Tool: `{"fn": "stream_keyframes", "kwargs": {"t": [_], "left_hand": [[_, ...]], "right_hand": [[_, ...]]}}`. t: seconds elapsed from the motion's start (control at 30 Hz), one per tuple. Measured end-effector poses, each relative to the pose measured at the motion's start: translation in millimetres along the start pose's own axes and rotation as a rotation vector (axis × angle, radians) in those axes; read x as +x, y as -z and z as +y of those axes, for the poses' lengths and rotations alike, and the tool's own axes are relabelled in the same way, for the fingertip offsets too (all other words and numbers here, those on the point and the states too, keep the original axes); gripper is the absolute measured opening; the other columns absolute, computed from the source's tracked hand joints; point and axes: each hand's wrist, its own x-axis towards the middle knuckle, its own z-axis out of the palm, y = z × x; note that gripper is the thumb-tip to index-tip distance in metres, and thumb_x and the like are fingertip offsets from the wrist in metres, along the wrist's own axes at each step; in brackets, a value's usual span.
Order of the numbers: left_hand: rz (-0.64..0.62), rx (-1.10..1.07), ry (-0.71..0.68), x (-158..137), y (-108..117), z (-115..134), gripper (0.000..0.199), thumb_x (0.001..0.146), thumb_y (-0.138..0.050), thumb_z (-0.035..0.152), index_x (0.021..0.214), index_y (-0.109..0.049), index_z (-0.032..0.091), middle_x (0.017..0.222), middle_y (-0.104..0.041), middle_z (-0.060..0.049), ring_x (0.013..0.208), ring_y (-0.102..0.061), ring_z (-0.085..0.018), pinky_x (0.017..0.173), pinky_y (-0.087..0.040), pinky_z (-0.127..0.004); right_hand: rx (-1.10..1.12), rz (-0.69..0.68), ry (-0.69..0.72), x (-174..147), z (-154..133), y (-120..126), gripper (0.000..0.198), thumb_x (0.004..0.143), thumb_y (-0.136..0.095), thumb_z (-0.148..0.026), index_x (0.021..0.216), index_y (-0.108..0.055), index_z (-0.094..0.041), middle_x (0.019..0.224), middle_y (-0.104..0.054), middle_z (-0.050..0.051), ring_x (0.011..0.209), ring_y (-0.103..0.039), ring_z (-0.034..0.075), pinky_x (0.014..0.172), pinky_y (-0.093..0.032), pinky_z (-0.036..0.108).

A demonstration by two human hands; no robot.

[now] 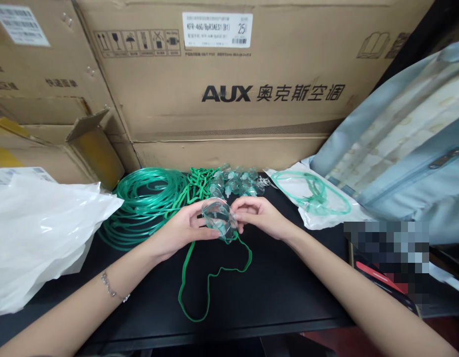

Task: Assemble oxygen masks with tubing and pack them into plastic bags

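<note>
A clear oxygen mask (219, 218) is held up over the black table between both hands. My left hand (192, 223) grips its left side, thumb across the front and fingers behind. On the other side, my right hand (257, 215) has its fingertips closed at the mask's right edge. A green elastic strap (208, 292) hangs from the mask and loops down onto the table. Just behind it lie several more clear masks (240, 182) and a tangle of green straps (200, 181). Coiled green tubing (147, 198) lies beyond my left forearm.
White plastic bags (43, 233) cover the left side. At the right rests a clear bag with green tubing (315, 196), near a light blue fabric bag (404, 148) and a phone-like object (381, 280). A large cardboard box (229, 119) walls off the back.
</note>
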Motion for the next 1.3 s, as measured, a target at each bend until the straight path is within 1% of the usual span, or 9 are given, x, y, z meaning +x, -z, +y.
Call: {"fn": "stream_keyframes", "kwargs": {"t": [0.13, 0.23, 0.3, 0.53, 0.63, 0.8, 0.9, 1.07, 1.3], "left_hand": [[0.028, 0.014, -0.018, 2, 3, -2, 0.052, 0.065, -0.07, 0.01, 0.113, -0.054, 0.023, 0.118, -0.056, -0.004, 0.106, -0.055, -0.02, 0.092, -0.042, -0.033], [0.053, 0.006, -0.008, 3, 5, -2, 0.053, 0.065, -0.07, 0.009, 0.113, -0.053, 0.023, 0.121, -0.054, -0.005, 0.106, -0.055, -0.02, 0.09, -0.044, -0.032], [0.069, -0.003, 0.004, 3, 5, -2, 0.055, 0.064, -0.071, 0.009, 0.114, -0.053, 0.022, 0.122, -0.053, -0.006, 0.107, -0.054, -0.021, 0.089, -0.044, -0.032], [0.14, 0.046, 0.0, 3, 5, -2, 0.052, 0.063, -0.071, 0.011, 0.111, -0.055, 0.022, 0.116, -0.056, -0.005, 0.107, -0.053, -0.02, 0.089, -0.043, -0.034], [0.151, 0.063, 0.005, 3, 4, -1, 0.054, 0.063, -0.07, 0.01, 0.113, -0.052, 0.022, 0.116, -0.055, -0.005, 0.105, -0.054, -0.02, 0.089, -0.044, -0.034], [0.138, 0.088, 0.018, 3, 1, 0, 0.053, 0.063, -0.07, 0.01, 0.112, -0.053, 0.022, 0.114, -0.057, -0.004, 0.103, -0.055, -0.019, 0.092, -0.041, -0.034], [0.131, 0.052, 0.029, 3, 2, -1, 0.053, 0.063, -0.071, 0.011, 0.112, -0.054, 0.023, 0.113, -0.057, -0.003, 0.102, -0.055, -0.019, 0.091, -0.041, -0.034], [0.137, -0.017, 0.082, 2, 2, -1, 0.056, 0.062, -0.07, 0.01, 0.114, -0.052, 0.021, 0.107, -0.057, -0.005, 0.091, -0.057, -0.016, 0.08, -0.045, -0.031], [0.148, -0.061, 0.088, 2, 0, 1, 0.05, 0.063, -0.07, 0.009, 0.109, -0.053, 0.02, 0.104, -0.056, -0.005, 0.085, -0.057, -0.015, 0.073, -0.046, -0.029]], "right_hand": [[-0.024, -0.03, -0.044, -3, -7, 4, 0.015, 0.08, -0.056, -0.028, 0.086, -0.052, -0.016, 0.076, -0.056, 0.0, 0.069, -0.059, 0.009, 0.057, -0.051, 0.024], [-0.101, -0.127, -0.081, -6, -9, 3, 0.029, 0.07, -0.066, -0.019, 0.09, -0.045, -0.018, 0.083, -0.056, -0.001, 0.079, -0.059, 0.01, 0.065, -0.051, 0.024], [-0.16, -0.137, -0.089, -7, -5, -1, 0.037, 0.063, -0.07, -0.013, 0.088, -0.044, -0.018, 0.084, -0.057, -0.002, 0.08, -0.059, 0.01, 0.067, -0.05, 0.023], [-0.3, -0.043, -0.137, -4, -3, -1, 0.006, 0.073, -0.06, -0.02, 0.073, -0.056, -0.015, 0.066, -0.062, 0.0, 0.057, -0.059, 0.009, 0.054, -0.046, 0.022], [-0.436, 0.031, -0.073, -7, -11, 3, 0.013, 0.079, -0.053, -0.022, 0.081, -0.062, -0.014, 0.065, -0.061, 0.0, 0.048, -0.053, 0.007, 0.047, -0.041, 0.021], [-0.681, 0.119, 0.071, -8, -12, -1, 0.026, 0.086, -0.041, -0.022, 0.103, -0.06, -0.018, 0.056, -0.042, -0.006, 0.041, -0.038, 0.005, 0.042, -0.032, 0.019], [-0.596, 0.148, 0.075, -7, -8, -4, 0.026, 0.085, -0.042, -0.022, 0.105, -0.059, -0.018, 0.058, -0.042, -0.005, 0.042, -0.036, 0.005, 0.041, -0.03, 0.02], [-0.38, 0.239, 0.059, -6, -10, -3, 0.023, 0.083, -0.043, -0.026, 0.09, -0.062, -0.014, 0.064, -0.049, -0.001, 0.045, -0.037, 0.005, 0.04, -0.031, 0.02], [-0.43, 0.257, 0.168, -7, -11, -4, 0.021, 0.083, -0.048, -0.03, 0.097, -0.052, -0.016, 0.061, -0.055, -0.002, 0.052, -0.047, 0.007, 0.045, -0.034, 0.019]]}}
